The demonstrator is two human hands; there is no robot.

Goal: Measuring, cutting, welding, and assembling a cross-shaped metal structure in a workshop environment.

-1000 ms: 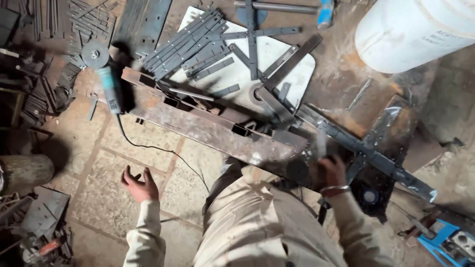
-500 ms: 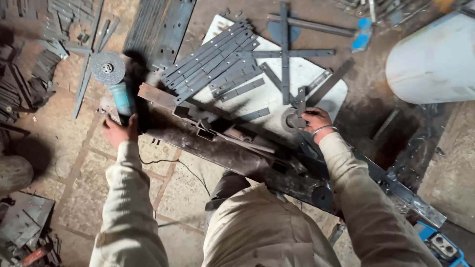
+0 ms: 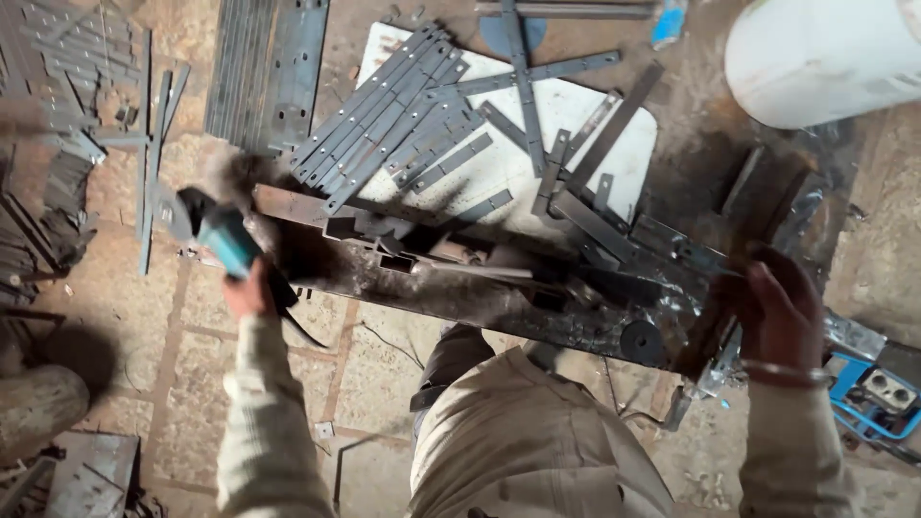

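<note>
The grinder (image 3: 219, 237) has been lifted off the floor, gripped by its teal body in the closed left hand (image 3: 247, 293). The right hand (image 3: 779, 312) is curled, blurred, at the long steel beam's (image 3: 460, 293) far end; what it grips cannot be told.

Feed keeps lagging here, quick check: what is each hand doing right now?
Left hand: closed around the teal angle grinder, lifted and motion-blurred.
Right hand: curled on a dark metal strip; grip blurred, cannot tell how firm.

A teal-bodied angle grinder (image 3: 213, 232), blurred, lies tilted in the left hand's (image 3: 247, 293) grip, disc end away from it; a rusty flat steel bar (image 3: 739, 259) slants through the right hand (image 3: 779, 312)
</note>
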